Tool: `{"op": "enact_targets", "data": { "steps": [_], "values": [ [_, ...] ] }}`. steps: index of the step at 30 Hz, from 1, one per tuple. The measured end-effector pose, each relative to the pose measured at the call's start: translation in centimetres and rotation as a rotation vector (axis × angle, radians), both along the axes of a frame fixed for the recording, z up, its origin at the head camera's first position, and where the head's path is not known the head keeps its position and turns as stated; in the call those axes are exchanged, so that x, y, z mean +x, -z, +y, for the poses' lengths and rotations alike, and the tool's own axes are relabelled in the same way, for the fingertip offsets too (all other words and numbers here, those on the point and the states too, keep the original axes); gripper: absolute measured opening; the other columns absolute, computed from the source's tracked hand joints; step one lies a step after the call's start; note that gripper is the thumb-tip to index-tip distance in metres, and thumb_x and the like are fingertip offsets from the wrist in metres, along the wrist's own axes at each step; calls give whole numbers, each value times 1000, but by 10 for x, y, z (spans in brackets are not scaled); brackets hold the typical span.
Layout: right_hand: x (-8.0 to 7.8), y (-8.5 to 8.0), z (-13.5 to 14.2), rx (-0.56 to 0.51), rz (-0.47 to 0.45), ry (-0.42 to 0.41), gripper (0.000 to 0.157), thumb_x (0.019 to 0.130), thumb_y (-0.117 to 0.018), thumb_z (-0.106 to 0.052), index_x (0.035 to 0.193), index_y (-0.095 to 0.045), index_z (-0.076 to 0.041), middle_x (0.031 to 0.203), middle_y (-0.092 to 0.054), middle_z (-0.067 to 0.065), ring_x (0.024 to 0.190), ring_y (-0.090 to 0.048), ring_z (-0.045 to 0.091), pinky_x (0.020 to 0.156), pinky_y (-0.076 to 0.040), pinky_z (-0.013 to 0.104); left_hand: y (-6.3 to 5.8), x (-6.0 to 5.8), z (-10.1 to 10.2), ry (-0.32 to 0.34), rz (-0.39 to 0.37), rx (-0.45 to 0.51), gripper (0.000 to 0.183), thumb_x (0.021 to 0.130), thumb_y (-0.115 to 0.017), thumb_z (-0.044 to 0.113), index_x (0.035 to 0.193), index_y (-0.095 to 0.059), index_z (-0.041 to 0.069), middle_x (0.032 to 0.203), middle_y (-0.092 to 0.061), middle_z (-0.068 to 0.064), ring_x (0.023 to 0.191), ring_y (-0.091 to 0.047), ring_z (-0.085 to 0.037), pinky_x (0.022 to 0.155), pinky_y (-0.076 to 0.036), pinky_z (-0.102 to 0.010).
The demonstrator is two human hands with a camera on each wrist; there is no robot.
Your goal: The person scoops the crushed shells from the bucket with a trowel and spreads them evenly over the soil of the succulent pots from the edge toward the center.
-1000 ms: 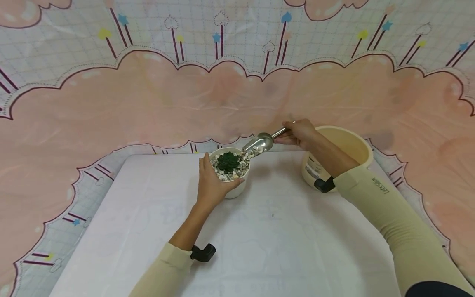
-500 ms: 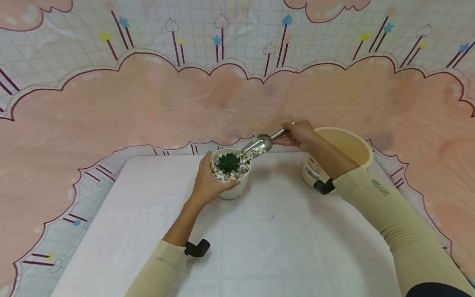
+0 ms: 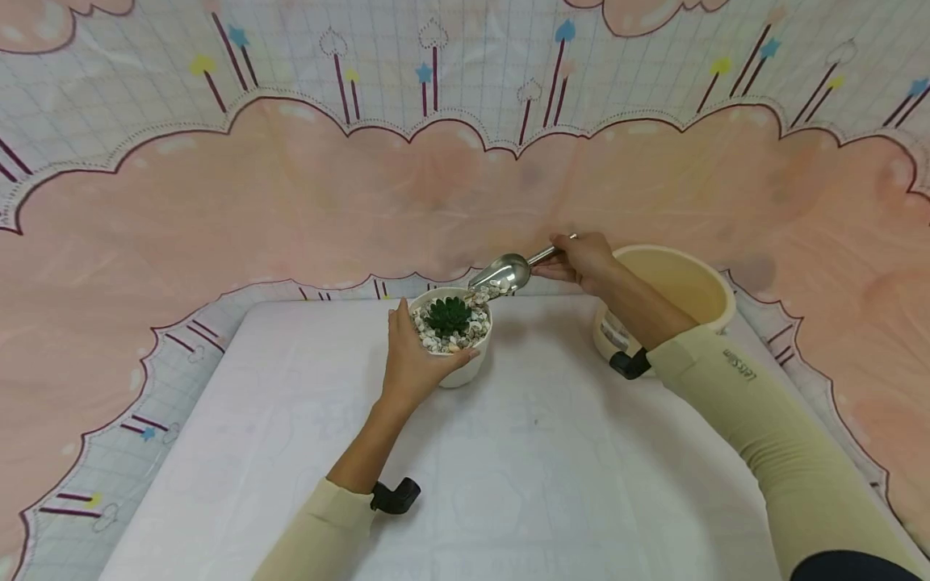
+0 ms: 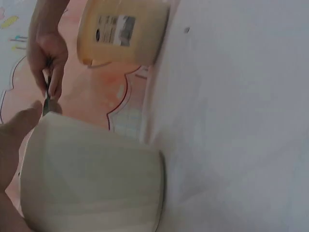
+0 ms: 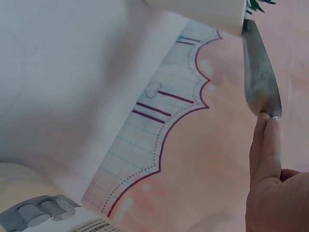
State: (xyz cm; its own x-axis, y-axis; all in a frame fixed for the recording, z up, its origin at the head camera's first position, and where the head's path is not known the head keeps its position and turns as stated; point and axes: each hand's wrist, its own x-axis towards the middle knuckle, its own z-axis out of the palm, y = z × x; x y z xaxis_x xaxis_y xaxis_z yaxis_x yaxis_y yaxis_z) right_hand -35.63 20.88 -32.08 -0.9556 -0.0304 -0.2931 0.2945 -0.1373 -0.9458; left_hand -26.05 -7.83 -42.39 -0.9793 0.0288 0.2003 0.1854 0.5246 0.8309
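Observation:
A white pot (image 3: 465, 375) stands near the table's far edge, holding a dark green succulent (image 3: 448, 315) ringed by small pale pebbles (image 3: 443, 343). My left hand (image 3: 414, 363) grips the pot from its left side, thumb across the front and fingers at the rim. My right hand (image 3: 587, 262) holds a metal scoop (image 3: 508, 273) by its handle. The scoop tilts down to the left, its lip right at the pot's right rim, with pebbles lying in its mouth. In the right wrist view the scoop (image 5: 260, 72) shows from its underside, beside the pot (image 5: 207, 12).
A cream bucket (image 3: 676, 274) with a printed label stands to the right, partly behind my right forearm. White cloth covers the table (image 3: 567, 468). A patterned pink curtain (image 3: 407, 202) hangs behind it.
The scoop has shifted slightly left, farther over the pot's rim, with its pebbles nearer the soil surface. My left hand slid down the pot a little, then back up, still holding it.

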Motion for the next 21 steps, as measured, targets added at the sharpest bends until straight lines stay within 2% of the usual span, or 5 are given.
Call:
{"op": "enact_targets", "data": {
  "steps": [3, 5, 9, 15, 21],
  "values": [
    [0, -1, 0, -5, 3, 16, 36, 114, -48, -20, 122, -57, 14, 82, -75, 21, 69, -78, 25, 73, -61, 30, 3, 1, 6, -45, 21, -38, 135, 74, -96, 45, 165, -9, -5, 165, -19, -28, 151, -27, -44, 118, -34, -58],
    [1, -1, 0, 9, 8, 17, 36, 114, -48, -20, 123, -57, 14, 83, -75, 21, 69, -78, 25, 74, -61, 30, 4, -1, 6, -44, 30, -55, 133, 75, -96, 45, 165, -12, -5, 165, -21, -27, 150, -29, -45, 116, -35, -60],
    [4, -3, -1, 31, 16, 27, 35, 114, -49, -20, 120, -59, 14, 82, -75, 20, 69, -78, 25, 75, -61, 31, 4, -6, -2, 16, 24, -48, 130, 74, -96, 43, 165, -14, -2, 165, -25, -25, 149, -33, -43, 116, -35, -60],
    [7, -3, -3, 36, 27, 23, 37, 114, -49, -19, 121, -57, 16, 82, -75, 21, 69, -78, 25, 74, -61, 31, 1, -6, -10, 90, -29, -28, 128, 77, -94, 36, 167, -10, 0, 170, -17, -24, 154, -23, -43, 119, -29, -61],
    [8, -3, -6, 48, 45, 23, 37, 114, -50, -19, 122, -57, 15, 83, -75, 20, 70, -78, 24, 73, -61, 31, -4, 4, 0, 1, -45, -39, 135, 76, -94, 46, 166, -6, -2, 171, -3, -28, 157, -10, -46, 119, -30, -61]
  ]
}}
